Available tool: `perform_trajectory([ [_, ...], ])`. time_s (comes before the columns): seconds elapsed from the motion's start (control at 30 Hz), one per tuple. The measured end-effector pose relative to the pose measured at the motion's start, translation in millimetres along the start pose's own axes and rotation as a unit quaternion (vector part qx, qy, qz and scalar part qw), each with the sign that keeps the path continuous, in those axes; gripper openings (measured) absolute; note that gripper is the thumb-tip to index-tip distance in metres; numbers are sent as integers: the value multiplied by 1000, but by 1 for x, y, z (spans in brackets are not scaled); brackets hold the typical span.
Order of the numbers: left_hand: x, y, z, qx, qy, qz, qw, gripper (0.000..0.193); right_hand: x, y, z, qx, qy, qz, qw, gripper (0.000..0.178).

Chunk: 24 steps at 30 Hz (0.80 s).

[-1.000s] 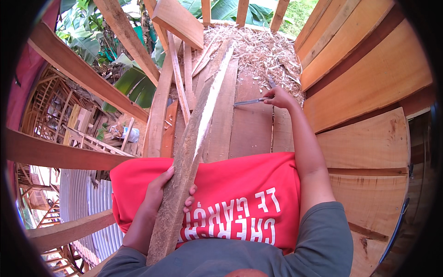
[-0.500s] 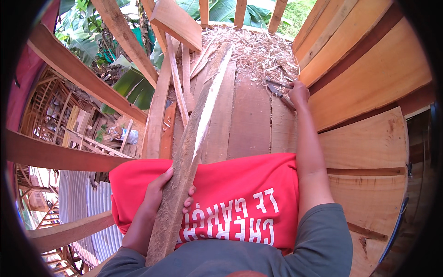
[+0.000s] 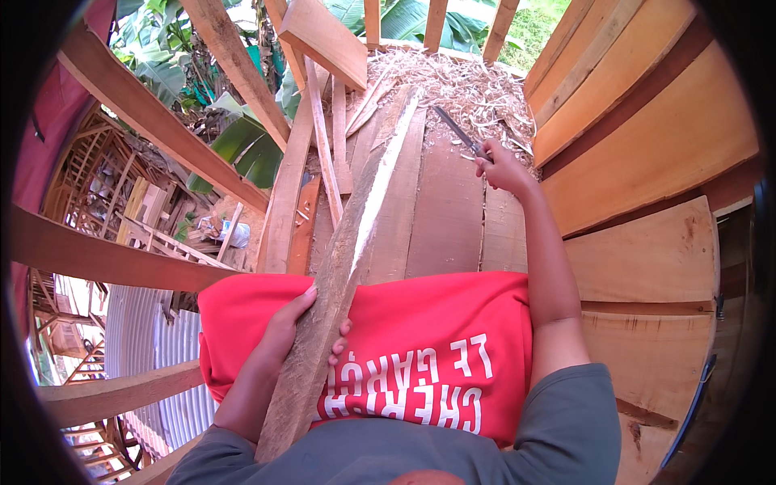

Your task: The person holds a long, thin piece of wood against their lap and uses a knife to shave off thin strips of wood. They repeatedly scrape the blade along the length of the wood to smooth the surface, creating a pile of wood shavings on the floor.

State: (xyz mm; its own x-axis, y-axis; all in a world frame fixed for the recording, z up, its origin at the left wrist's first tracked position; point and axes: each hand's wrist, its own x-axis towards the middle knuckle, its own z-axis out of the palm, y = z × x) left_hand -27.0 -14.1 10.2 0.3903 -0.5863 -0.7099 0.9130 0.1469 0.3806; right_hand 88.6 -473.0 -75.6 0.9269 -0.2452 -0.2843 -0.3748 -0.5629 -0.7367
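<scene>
My left hand [image 3: 284,325] wraps around a long, rough wooden beam [image 3: 333,283]. The beam slants from against my body up to the far floor, and a bright pale strip runs along its right side. My right hand [image 3: 503,167], out to the far right, is closed on the handle of a knife [image 3: 454,125]. Its long dark blade points up and left, apart from the beam and over the edge of the wood shavings. A red cloth [image 3: 420,299] with white lettering covers my lap beneath the beam.
Curly wood shavings [image 3: 461,77] are heaped at the far end of the plank floor [image 3: 444,210]. Loose strips [image 3: 322,153] and a thick board [image 3: 325,42] lie left of the beam. A plank wall [image 3: 638,137] rises on the right; open slats [image 3: 153,121] border the left.
My right hand has moved left and slightly toward me, lifting the knife from beside the shavings. My left hand still grips the beam, while the whole view has shifted slightly.
</scene>
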Motion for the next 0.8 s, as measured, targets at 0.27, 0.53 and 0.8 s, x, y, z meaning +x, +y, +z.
perform_trajectory([
  [0.27,10,-5,-3,49,32,-4,998,51,-63,-59,91,-27,-155,-252,955,22],
  [0.53,13,-3,2,44,39,-9,998,50,-78,-75,93,-52,-183,-291,938,18],
  [0.8,18,-2,6,78,58,-6,995,46,-85,-66,134,-208,-30,-155,965,57],
])
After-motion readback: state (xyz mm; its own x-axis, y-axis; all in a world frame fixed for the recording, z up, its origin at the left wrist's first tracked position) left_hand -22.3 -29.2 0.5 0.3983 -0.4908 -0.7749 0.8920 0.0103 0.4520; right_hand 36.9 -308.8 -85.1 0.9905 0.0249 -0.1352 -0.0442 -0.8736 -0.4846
